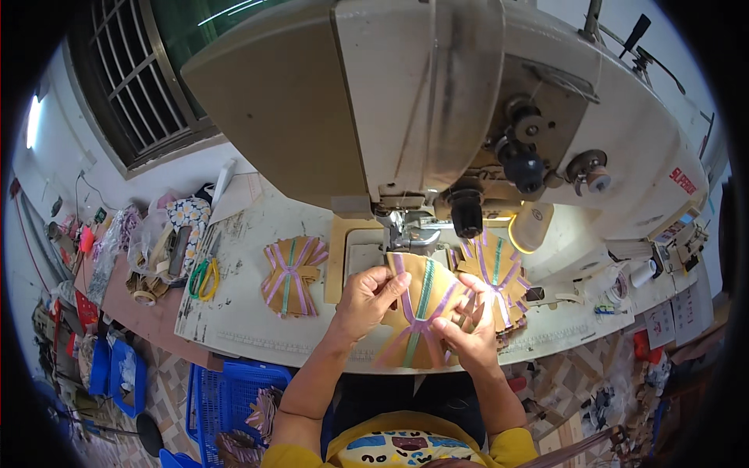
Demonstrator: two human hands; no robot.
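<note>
Two hands meet on one tan piece [421, 312], a fan-shaped bit of brown material crossed by purple and green ribbons, held just over the front edge of the table [257, 327]. The left hand [365, 300] pinches the piece's upper left edge, thumb on top and fingers curled beneath; the right hand [472, 331] grips its right edge, fingers closed over the ribbons and thumb pressed near the middle. The piece's top edge lies just short of the presser foot [406, 234] of the sewing machine [437, 101], whose big body overhangs the work and leaves only a low gap beneath the arm. Right of the hands, a stack [499, 273] of like pieces sits touching or nearly touching the right hand, so that side is crowded. To the left, another ribboned piece [290, 274] lies well apart from the left hand, with bare tabletop between them. Farther left, near the table's far corner, green and yellow scissors [204, 279] rest beside a heap of tape rolls and bags. Below the table's left front edge stands a blue basket [226, 398] with more pieces inside. The table's right end holds white spools [644, 273] and small clutter by the machine's base. The freest room lies on the left half of the tabletop, between the scissors and the hands.
</note>
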